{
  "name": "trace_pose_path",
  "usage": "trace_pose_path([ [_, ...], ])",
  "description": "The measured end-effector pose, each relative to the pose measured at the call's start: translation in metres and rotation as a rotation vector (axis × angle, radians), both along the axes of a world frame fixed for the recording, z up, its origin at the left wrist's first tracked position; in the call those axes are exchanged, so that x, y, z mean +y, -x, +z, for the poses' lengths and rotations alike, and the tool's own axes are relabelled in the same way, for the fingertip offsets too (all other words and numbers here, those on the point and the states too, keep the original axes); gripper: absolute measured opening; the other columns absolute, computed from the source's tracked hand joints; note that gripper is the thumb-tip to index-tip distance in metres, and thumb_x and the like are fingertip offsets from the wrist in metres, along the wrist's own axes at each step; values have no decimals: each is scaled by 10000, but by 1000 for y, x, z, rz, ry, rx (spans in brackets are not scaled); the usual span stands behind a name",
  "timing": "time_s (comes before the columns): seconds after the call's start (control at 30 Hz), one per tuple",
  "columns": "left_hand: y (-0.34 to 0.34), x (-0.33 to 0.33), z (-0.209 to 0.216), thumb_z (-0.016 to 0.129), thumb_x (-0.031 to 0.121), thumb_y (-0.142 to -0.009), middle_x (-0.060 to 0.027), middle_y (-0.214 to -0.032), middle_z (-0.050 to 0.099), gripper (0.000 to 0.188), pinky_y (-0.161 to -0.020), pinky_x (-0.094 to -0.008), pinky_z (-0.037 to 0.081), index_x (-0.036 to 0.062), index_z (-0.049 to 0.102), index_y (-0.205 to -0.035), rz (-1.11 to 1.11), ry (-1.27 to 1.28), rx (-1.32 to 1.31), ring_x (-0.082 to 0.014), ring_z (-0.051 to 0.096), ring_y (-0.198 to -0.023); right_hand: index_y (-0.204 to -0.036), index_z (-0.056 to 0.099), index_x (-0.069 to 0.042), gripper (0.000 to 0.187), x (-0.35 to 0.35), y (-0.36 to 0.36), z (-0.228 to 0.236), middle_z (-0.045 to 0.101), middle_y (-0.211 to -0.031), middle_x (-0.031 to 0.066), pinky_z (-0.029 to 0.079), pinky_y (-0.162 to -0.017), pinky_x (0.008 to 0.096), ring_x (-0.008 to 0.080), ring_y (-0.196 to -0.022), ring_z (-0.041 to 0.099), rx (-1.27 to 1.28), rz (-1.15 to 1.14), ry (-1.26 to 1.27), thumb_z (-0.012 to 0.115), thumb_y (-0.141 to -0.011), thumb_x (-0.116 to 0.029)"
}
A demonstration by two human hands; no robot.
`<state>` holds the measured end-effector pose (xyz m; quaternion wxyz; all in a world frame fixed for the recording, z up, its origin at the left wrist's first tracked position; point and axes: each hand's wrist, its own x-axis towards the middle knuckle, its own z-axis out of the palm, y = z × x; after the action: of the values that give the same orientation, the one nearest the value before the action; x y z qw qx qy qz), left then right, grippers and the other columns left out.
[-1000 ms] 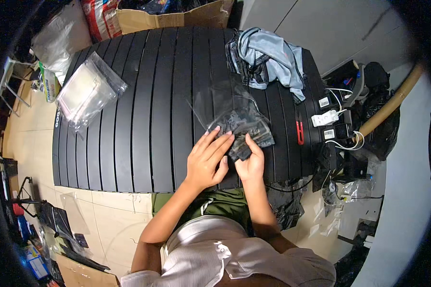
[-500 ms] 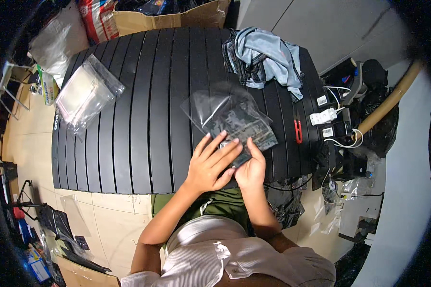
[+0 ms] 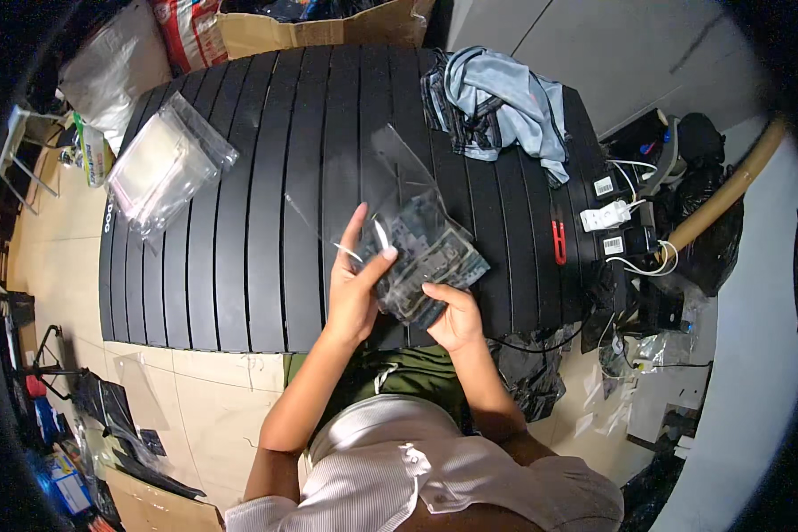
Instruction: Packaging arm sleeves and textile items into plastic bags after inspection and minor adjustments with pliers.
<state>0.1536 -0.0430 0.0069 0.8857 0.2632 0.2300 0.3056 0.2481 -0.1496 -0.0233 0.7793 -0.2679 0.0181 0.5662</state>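
Between my hands, above the near edge of the black slatted table [image 3: 257, 257], is a clear plastic bag [image 3: 408, 173] holding a flat, dark item with a grey-green camouflage-like pattern [image 3: 434, 253]. Its exact kind cannot be made out. My left hand [image 3: 353, 288] pinches the bag's left side, thumb on top and index finger pointing away from me. At the near right corner, my right hand [image 3: 457, 319] grips the bag with its thumb on top; the other fingers are hidden beneath. The bag's loose upper end spreads out beyond the patterned item.
Clear packets with pale contents [image 3: 155, 168] lie at the table's far left. A crumpled blue-grey cloth [image 3: 510, 97] sits at the far right, above a red cutter [image 3: 559, 241]. White adapters and cables [image 3: 605, 215] line the right edge. A cardboard box [image 3: 319, 31] stands behind.
My left hand has come off the top of the patterned item and moved left to the bag's edge. The bag has shifted slightly left and nearer, its open end lifting. My right thumb now presses on top.
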Motion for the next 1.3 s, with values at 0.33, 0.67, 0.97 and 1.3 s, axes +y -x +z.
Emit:
trace_pose_path([
  [0.33, 13, 12, -5, 495, 241, -865, -159, -1248, 452, 552, -967, -382, 378, 31, 300, -1337, -62, 91, -165, -251, 477, -1126, -1270, 364, -6, 593, 1, 10, 21, 491, -1204, 147, 413, -940, 399, 275, -1113, 490, -89, 84, 84, 476, -703, 126],
  [0.67, 19, 0, -3, 531, 57, -819, -134, -1263, 444, 591, -968, -364, 381, 42, 272, -1351, -66, 184, -153, -235, 465, -1139, -1215, 422, 7, 516, 7, 16, 31, 526, -1159, 143, 424, -928, 389, 269, -1071, 524, -146, -57, 77, 466, -713, 119],
  [0.97, 20, -7, 7, 618, 56, -779, -90, -1066, 559, 413, -863, -326, 446, 11, 453, -1155, -105, 157, -43, -186, 555, -964, -1220, 409, 19, 518, 11, 23, 30, 510, -1176, 167, 407, -948, 409, 279, -1091, 506, -90, -123, 56, 448, -711, 103],
  [1.3, 18, -14, 15, 602, 90, -808, -82, -1051, 583, 331, -823, -301, 447, -2, 510, -1112, -179, 137, -15, -158, 566, -945, -1158, 465, 43, 475, 4, 7, 17, 559, -1096, 172, 438, -914, 400, 292, -1023, 552, 190, 74, -321, 436, -687, 98],
])
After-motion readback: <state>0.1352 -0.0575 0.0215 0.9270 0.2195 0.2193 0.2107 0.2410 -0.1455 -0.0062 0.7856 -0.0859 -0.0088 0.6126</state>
